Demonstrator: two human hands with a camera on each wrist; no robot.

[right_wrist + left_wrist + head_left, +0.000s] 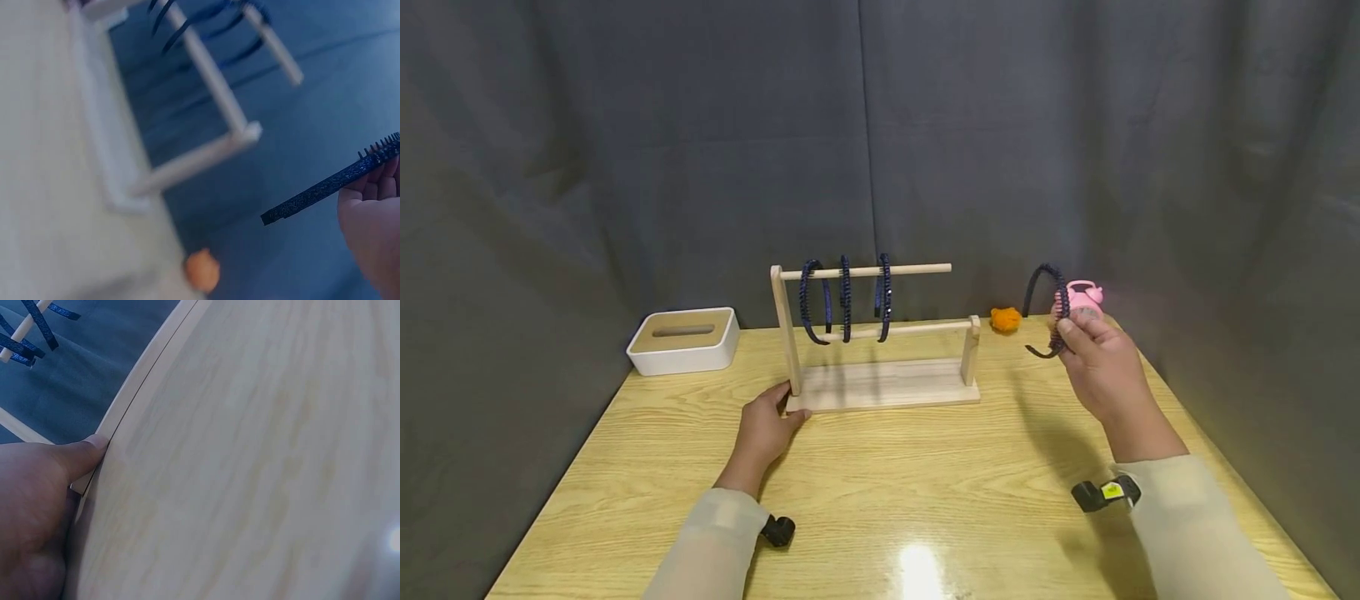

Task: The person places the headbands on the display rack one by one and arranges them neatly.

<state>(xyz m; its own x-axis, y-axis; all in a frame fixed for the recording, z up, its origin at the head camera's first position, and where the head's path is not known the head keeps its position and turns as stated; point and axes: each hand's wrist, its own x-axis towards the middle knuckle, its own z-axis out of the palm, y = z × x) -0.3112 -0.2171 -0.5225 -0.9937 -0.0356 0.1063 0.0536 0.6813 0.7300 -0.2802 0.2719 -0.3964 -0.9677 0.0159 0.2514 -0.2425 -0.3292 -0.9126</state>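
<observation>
My right hand [1102, 367] pinches a dark blue headband [1062, 304] with small comb teeth, held up above the table at the right. In the right wrist view one end of that headband [325, 186] sticks out past the fingers. Left of it stands a wooden headband rack [887, 385] with two rods. Three dark blue headbands [846, 300] hang on its upper rod, whose right end is free. My left hand [767, 429] grips the left front corner of the rack's base, the thumb [87, 453] against the front edge; its other fingers are partly hidden.
A white tissue box [685, 354] with a wood-look top lies at the back left. An orange fuzzy item [1005, 319] sits right of the rack. A pink alarm clock [1086, 298] is partly behind my right hand. Dark curtains [700, 167] border the wooden table [925, 483].
</observation>
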